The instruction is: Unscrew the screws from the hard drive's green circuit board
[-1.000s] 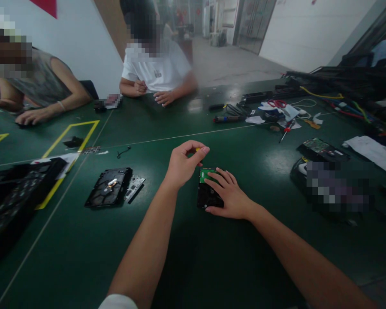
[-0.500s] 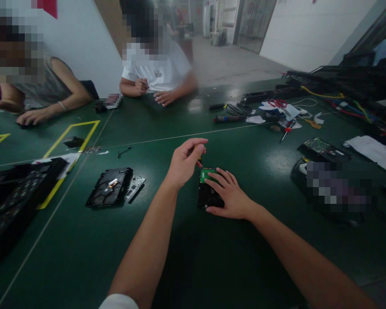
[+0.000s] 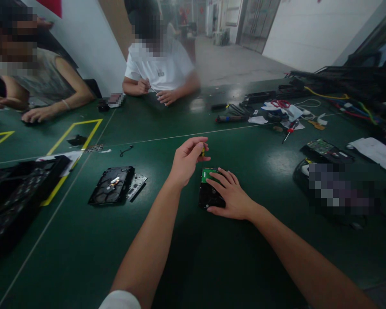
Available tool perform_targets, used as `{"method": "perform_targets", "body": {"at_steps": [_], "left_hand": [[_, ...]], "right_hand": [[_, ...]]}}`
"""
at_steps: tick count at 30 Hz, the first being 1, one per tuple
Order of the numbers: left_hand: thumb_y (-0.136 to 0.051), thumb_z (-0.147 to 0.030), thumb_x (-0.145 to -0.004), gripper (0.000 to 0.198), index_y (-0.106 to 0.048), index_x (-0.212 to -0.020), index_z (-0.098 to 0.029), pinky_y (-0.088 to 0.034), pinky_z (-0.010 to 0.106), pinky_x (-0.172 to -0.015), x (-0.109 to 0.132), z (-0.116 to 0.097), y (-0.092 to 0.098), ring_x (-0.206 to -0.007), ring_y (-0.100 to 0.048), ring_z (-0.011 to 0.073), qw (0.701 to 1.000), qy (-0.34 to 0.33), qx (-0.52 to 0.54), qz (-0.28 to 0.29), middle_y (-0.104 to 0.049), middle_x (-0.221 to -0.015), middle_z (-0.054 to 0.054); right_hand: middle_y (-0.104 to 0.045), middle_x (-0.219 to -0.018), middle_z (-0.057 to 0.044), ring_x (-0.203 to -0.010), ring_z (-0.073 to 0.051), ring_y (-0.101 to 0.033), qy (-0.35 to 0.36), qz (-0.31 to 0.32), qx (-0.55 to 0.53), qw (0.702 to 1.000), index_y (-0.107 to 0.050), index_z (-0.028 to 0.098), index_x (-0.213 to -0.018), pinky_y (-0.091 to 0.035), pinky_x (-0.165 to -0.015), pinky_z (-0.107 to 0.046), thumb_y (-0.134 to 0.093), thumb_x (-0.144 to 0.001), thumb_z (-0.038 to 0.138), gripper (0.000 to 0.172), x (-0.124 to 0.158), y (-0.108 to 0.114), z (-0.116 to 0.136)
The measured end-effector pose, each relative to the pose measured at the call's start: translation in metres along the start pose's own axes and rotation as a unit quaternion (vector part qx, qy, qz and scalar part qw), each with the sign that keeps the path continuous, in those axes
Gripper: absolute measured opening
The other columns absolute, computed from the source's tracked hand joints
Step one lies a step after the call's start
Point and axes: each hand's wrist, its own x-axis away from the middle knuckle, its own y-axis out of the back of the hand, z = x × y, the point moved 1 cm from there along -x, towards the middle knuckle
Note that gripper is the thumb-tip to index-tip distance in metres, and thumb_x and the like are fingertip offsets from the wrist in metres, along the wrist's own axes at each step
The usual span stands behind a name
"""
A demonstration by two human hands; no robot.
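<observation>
My left hand (image 3: 188,159) is closed in a pinch around a small screwdriver (image 3: 203,150) with a yellow-and-black handle, just above the far left corner of a hard drive (image 3: 209,196). The screwdriver's shaft cannot be made out. The drive lies on the green table, its black casing and green circuit board (image 3: 206,174) facing up. Across its right side rests my right hand (image 3: 234,194), fingers spread flat and thumb near the drive's near edge. Much of the drive's right half is hidden under that hand.
A second hard drive (image 3: 112,185) lies to the left beside a loose metal plate (image 3: 137,187). Farther left stands a black casing (image 3: 17,193). A red-handled screwdriver (image 3: 290,130), cables and a circuit board (image 3: 324,150) are at the right. Two people sit across the table.
My left hand has tilted slightly, and more of the screwdriver's yellow handle shows, higher above the drive. My right hand stays on the drive. The whole view has shifted a little.
</observation>
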Motion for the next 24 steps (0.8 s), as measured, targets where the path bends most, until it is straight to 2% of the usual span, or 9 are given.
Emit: {"method": "perform_targets", "body": {"at_steps": [5, 10, 17, 24], "left_hand": [[-0.074, -0.037, -0.094, 0.034, -0.07, -0.126, -0.027, -0.063, 0.021, -0.063, 0.0005, 0.0006, 0.0029, -0.086, -0.064, 0.0148, 0.994, -0.049, -0.091, -0.028, -0.063, -0.098, 0.003], [-0.076, -0.041, -0.093, 0.022, -0.08, -0.106, -0.024, -0.062, 0.02, -0.06, 0.0019, -0.0003, 0.0017, -0.088, -0.063, 0.0152, 0.981, -0.081, -0.172, -0.032, -0.062, -0.109, 0.006], [-0.066, -0.043, -0.1, 0.026, -0.08, -0.109, -0.024, -0.064, 0.022, -0.062, 0.0011, 0.0001, 0.0022, -0.085, -0.065, 0.0144, 0.99, -0.06, -0.121, -0.024, -0.067, -0.115, 0.008], [-0.068, -0.041, -0.098, 0.026, -0.075, -0.114, -0.022, -0.065, 0.026, -0.069, 0.0019, -0.0023, 0.0018, -0.092, -0.068, 0.0173, 0.993, -0.045, -0.106, 0.017, -0.071, -0.106, 0.007]], "right_hand": [[-0.034, -0.172, -0.012, -0.162, -0.046, -0.012, -0.001, 0.003, -0.002, 1.0, -0.042, 0.028, -0.164, -0.011, -0.128, -0.071, -0.063, -0.087, 0.079, 0.094, 0.0, 0.0001, 0.0007], [-0.035, -0.172, -0.013, -0.163, -0.045, -0.013, -0.002, 0.007, 0.0, 1.0, -0.044, 0.025, -0.162, -0.011, -0.129, -0.07, -0.064, -0.087, 0.079, 0.095, -0.0007, 0.0014, 0.0012], [-0.035, -0.172, -0.012, -0.163, -0.044, -0.013, 0.003, -0.002, -0.002, 1.0, -0.045, 0.026, -0.162, -0.011, -0.129, -0.07, -0.063, -0.087, 0.079, 0.093, 0.0, 0.0007, 0.0004], [-0.035, -0.172, -0.012, -0.163, -0.045, -0.013, 0.001, 0.003, -0.002, 1.0, -0.044, 0.027, -0.163, -0.012, -0.129, -0.069, -0.064, -0.087, 0.079, 0.094, 0.0004, 0.0021, 0.001]]}}
